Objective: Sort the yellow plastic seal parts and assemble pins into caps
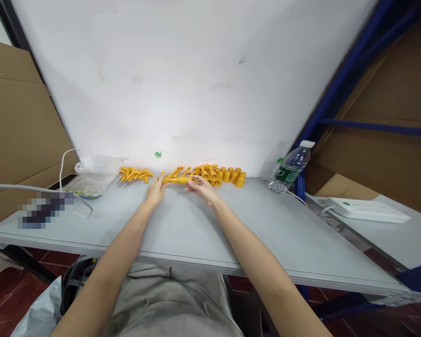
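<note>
A long yellow plastic piece [177,179] lies level between my two hands, just above or on the grey table. My left hand [156,191] grips its left end with closed fingers. Around its right end close the thumb and fingers of my right hand [202,188]. Behind it, against the white wall, are several thin yellow parts and a row of yellow cup-shaped parts [228,175]. Left of my left hand lies a pile of curved yellow parts [135,174], with small metal pieces [124,184] in front of it.
A clear plastic bag [94,180] sits at the left, near a white cable and a pixelated dark object [45,210]. At the right a water bottle [291,167] leans near the blue frame. A white power strip [368,209] rests on the neighbouring surface. Cardboard stands on both sides.
</note>
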`<move>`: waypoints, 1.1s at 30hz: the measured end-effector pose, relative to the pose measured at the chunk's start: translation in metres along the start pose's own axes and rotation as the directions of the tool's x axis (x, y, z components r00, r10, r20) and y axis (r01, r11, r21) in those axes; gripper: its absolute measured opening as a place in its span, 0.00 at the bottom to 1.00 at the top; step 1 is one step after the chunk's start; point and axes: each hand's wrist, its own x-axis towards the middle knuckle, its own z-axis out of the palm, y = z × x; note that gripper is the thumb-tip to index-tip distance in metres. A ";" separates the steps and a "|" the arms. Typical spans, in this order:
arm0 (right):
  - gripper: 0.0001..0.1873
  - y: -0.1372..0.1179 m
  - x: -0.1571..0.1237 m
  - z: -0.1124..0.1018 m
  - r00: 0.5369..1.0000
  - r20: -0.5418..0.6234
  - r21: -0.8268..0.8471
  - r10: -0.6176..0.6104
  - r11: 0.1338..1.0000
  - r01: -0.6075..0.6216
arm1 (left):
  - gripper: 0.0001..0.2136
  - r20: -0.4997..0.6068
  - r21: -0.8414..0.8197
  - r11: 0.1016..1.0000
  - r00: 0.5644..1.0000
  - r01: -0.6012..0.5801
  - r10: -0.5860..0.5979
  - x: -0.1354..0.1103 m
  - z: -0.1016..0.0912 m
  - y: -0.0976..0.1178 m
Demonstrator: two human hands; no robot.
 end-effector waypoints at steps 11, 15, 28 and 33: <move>0.25 -0.004 0.042 -0.031 0.920 -0.100 -0.930 -0.379 0.364 0.049 | 0.28 -0.027 -0.036 0.997 0.998 0.062 -0.063 0.004 0.012 -0.026; 0.27 -0.002 0.038 -0.033 0.980 -0.011 -1.000 -0.199 0.018 -0.008 | 0.26 -0.010 -0.025 0.998 0.998 0.065 -0.066 0.003 0.015 -0.024; 0.32 -0.024 0.052 -0.055 0.998 -0.035 -0.995 -0.048 0.091 -0.031 | 0.24 0.101 -0.001 0.998 0.993 0.067 -0.067 -0.002 0.017 -0.012; 0.26 -0.030 0.045 -0.103 0.948 -0.244 -0.970 -0.203 0.043 -0.240 | 0.23 0.141 0.002 0.999 0.988 0.055 -0.054 -0.003 0.020 -0.010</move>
